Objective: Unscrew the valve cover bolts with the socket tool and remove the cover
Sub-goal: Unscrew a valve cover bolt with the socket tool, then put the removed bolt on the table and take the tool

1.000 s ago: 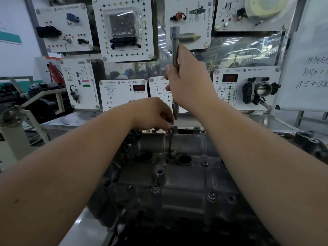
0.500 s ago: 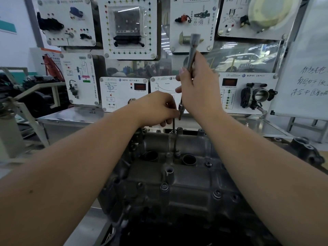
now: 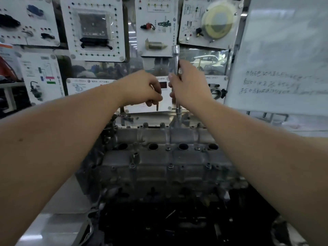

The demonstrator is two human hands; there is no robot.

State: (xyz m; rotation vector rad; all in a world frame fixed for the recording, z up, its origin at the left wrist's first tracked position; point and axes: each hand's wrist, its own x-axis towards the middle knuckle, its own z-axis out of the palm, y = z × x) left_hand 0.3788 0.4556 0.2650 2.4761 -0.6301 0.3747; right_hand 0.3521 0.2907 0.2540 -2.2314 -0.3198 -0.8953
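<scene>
Valve cover [image 3: 159,167] bolts remain along the far edge. The right hand [image 3: 190,86] grips the socket tool [image 3: 176,59] upright (best kept square on its bolt), while the left hand [image 3: 143,89] pinches a freed bolt [image 3: 157,107].

A wall of white training panels [image 3: 95,29] stands at the back, each carrying car parts, small lamps and printed diagrams. One panel [image 3: 207,22] at upper right bears a round cream-coloured disc [image 3: 217,23]. Between the panels, glass [image 3: 204,63] reflects ceiling lights and a white car. To the right stands a whiteboard [image 3: 284,55] with handwritten lines. A pale shiny table [image 3: 58,226] runs along the lower left. At far left is a grey frame [image 3: 10,91], blurred.
</scene>
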